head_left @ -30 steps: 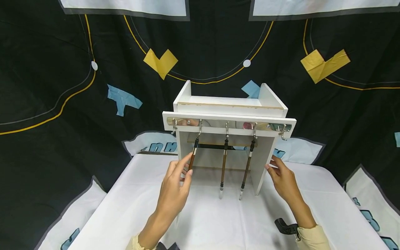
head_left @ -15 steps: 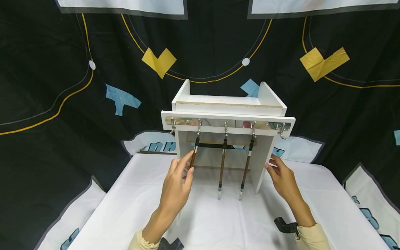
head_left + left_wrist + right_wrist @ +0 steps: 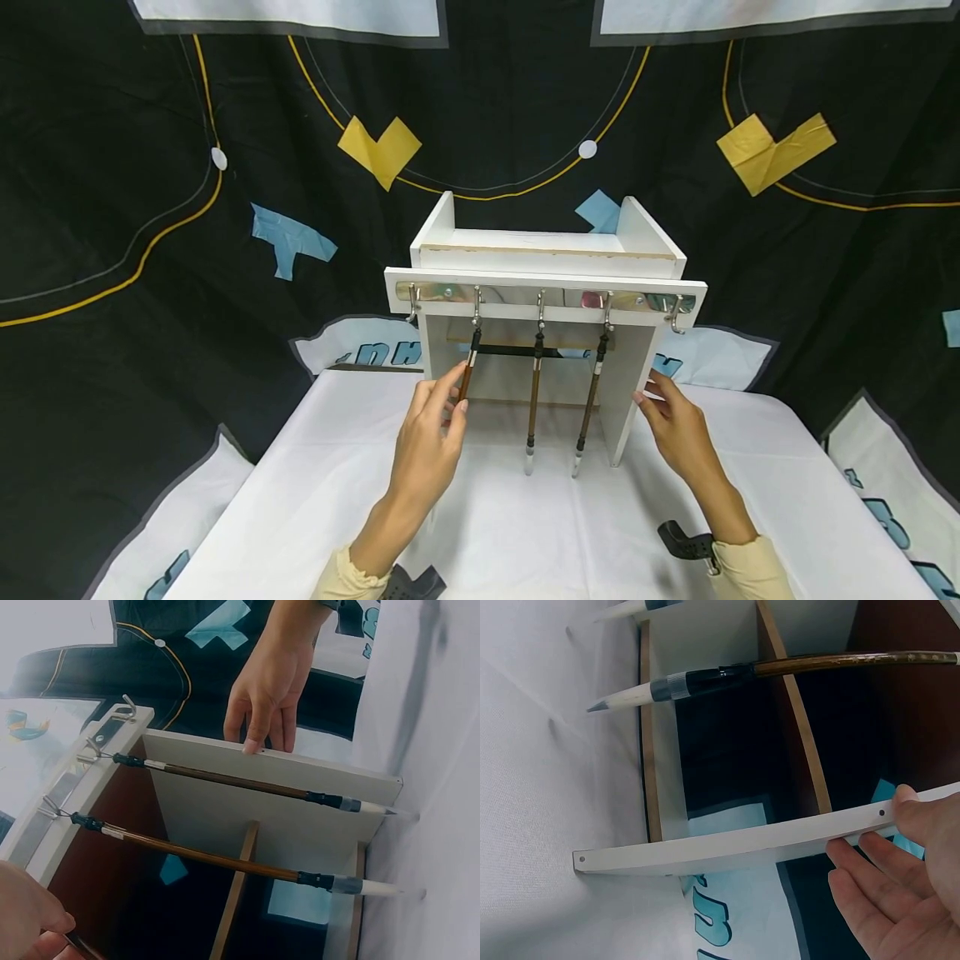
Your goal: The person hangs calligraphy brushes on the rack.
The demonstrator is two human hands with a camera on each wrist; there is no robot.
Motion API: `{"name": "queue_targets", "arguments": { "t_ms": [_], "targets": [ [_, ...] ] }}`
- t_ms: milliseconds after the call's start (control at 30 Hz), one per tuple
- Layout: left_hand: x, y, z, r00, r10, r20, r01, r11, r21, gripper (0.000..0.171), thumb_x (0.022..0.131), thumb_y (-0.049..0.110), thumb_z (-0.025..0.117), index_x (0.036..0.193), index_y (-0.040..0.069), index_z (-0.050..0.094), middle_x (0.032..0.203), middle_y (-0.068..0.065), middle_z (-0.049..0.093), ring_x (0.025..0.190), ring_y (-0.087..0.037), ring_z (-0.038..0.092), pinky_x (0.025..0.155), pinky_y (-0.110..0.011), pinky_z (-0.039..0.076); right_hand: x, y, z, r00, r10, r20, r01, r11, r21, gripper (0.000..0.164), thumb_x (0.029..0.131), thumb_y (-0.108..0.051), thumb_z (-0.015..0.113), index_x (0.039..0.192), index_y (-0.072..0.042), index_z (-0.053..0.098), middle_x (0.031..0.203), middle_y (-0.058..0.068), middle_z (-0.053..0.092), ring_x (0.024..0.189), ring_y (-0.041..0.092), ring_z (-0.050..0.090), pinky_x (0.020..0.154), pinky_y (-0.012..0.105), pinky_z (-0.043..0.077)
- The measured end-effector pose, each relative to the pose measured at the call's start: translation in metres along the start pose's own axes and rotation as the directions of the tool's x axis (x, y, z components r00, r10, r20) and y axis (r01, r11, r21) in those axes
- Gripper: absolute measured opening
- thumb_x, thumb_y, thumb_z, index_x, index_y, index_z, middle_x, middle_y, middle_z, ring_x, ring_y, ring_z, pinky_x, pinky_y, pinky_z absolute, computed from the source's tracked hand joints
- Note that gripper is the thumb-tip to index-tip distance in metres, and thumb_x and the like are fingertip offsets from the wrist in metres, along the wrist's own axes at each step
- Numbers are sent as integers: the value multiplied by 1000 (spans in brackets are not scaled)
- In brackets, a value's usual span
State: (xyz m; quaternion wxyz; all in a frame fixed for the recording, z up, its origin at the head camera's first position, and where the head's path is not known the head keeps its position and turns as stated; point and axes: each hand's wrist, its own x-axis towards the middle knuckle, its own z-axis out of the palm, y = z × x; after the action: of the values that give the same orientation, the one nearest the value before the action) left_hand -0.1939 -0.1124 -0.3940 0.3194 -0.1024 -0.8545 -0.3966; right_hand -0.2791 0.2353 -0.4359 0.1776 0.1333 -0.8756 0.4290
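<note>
A small white wooden rack (image 3: 551,265) stands on the table, with metal hooks along its front rail. From the hooks hang calligraphy brushes: a left one (image 3: 469,362), a middle one (image 3: 535,392) and a right one (image 3: 592,392), with brown handles and pale tips. My left hand (image 3: 422,446) pinches the left brush by its handle; its lower end is hidden behind the fingers. In the left wrist view that hand (image 3: 30,915) shows at the lower corner. My right hand (image 3: 678,433) holds the edge of the rack's right side panel (image 3: 727,847), thumb in front and fingers behind.
The outermost hooks, a left hook (image 3: 412,302) and a right hook (image 3: 677,315), carry no brush. A white cloth (image 3: 300,500) covers the table. Behind it hangs a black curtain (image 3: 495,100) with yellow and blue tape.
The view has shifted slightly. My left hand has moved slightly to the right with the left brush still pinched. My right hand stays on the side panel.
</note>
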Motion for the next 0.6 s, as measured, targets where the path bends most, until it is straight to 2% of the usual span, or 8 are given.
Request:
{"name": "queue_targets", "arguments": {
  "t_ms": [233, 433, 600],
  "targets": [
    [1, -5, 5, 1000, 14, -22, -14, 1000, 3, 53, 102, 3, 67, 153, 17, 57, 112, -8, 60, 85, -14, 62, 70, -31, 59, -1, 0, 0, 1000, 1, 4, -1, 1000, -8, 52, 113, -24, 54, 158, -1, 42, 142, 35, 59, 126, 52, 63, 100, 59, 55],
    [1, -9, 9, 1000, -5, -29, 5, 1000, -19, 53, 103, 3, 66, 153, 18, 56, 113, -9, 59, 89, -18, 66, 76, -38, 63, 0, -1, -1, 1000, 9, 3, -9, 1000, -2, 51, 112, -23, 55, 157, -3, 43, 142, 34, 59, 126, 51, 64, 101, 60, 55],
    [2, -11, 15, 999, -20, -32, 18, 999, -41, 55, 103, 3, 66, 154, 21, 55, 115, -10, 59, 91, -18, 65, 78, -35, 63, 0, 0, 0, 1000, 3, -2, -3, 1000, -2, 51, 112, -23, 55, 158, -4, 43, 142, 33, 60, 125, 51, 64, 100, 60, 56]
  ]
}}
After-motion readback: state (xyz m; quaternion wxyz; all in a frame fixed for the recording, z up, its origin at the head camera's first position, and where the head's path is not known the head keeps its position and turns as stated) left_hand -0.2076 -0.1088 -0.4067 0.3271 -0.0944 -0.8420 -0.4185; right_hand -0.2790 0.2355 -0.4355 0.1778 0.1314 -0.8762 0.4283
